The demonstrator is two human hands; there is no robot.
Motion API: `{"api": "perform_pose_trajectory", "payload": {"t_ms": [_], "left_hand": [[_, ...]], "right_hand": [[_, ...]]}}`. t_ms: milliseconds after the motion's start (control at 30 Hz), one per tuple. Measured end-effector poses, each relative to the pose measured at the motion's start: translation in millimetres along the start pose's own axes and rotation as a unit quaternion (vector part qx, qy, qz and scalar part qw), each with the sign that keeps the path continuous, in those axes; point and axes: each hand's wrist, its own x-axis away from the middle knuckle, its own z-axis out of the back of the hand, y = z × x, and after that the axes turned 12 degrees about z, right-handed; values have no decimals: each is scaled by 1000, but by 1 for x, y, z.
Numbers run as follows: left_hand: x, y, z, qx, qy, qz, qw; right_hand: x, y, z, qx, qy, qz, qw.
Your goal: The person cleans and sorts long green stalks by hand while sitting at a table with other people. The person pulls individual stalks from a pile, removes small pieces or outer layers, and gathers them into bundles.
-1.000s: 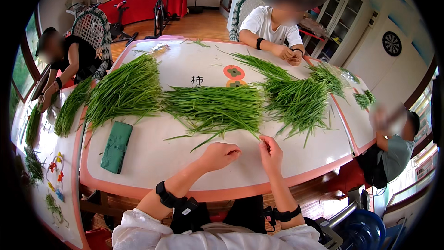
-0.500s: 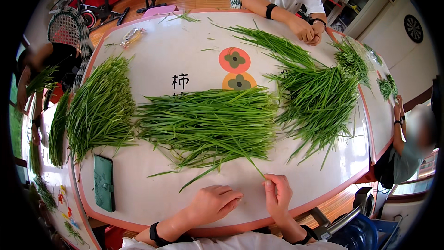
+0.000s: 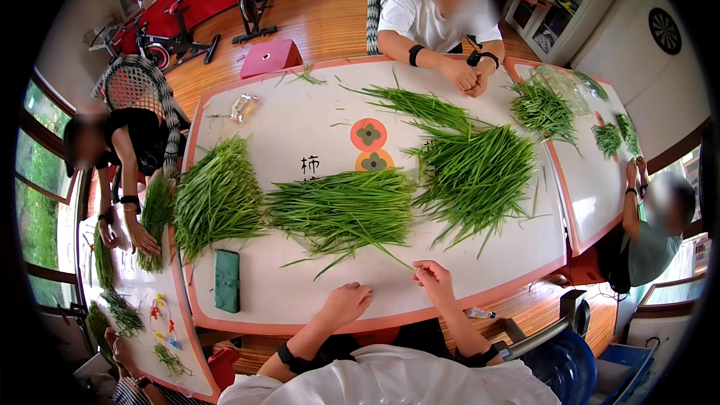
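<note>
My right hand (image 3: pixel 433 281) pinches the end of a single green chive (image 3: pixel 391 255) between thumb and fingertips. That blade slants up and left into a broad pile of chives (image 3: pixel 341 210) lying crosswise in the middle of the white table. Close to the table's near edge, my left hand (image 3: pixel 347 305) rests with its fingers curled together; nothing shows sticking out of it. A second chive heap (image 3: pixel 217 199) lies to the left, and a third heap (image 3: pixel 480 176) fans out on the right.
A green wallet-like case (image 3: pixel 226 281) lies left of my left hand. Across the table a person (image 3: pixel 442 11) sits with hands together. Another person's hand (image 3: pixel 140 238) touches chives at the left table. A person (image 3: pixel 664 217) sits at right. A pink stool (image 3: pixel 270 58) stands beyond.
The whole view has shifted, showing more floor and room. My left fingers look more curled; my right hand keeps its pinch on the chive. The left person's hand has come down onto chives.
</note>
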Motion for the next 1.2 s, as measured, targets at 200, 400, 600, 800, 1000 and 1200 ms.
{"api": "perform_pose_trajectory", "payload": {"t_ms": [200, 400, 600, 800, 1000, 1200], "left_hand": [[43, 27, 28, 53, -85, -5, 995], [44, 90, 95, 92, 87, -108, 986], [43, 112, 107, 74, 36, -118, 990], [39, 79, 121, 170, 36, -40, 984], [13, 33, 117, 281, 28, 58, 957], [24, 34, 127, 214, 5, 90, 973]], "right_hand": [[31, -53, 54, 42, -33, -2, 999], [45, -128, 41, 13, -126, 24, 992], [30, -161, -26, 70, -190, 139, 969], [-21, -127, -31, -29, -217, 4, 976], [-70, -33, -34, 333, -162, 131, 920], [-76, 7, -66, 424, -48, 211, 879]]}}
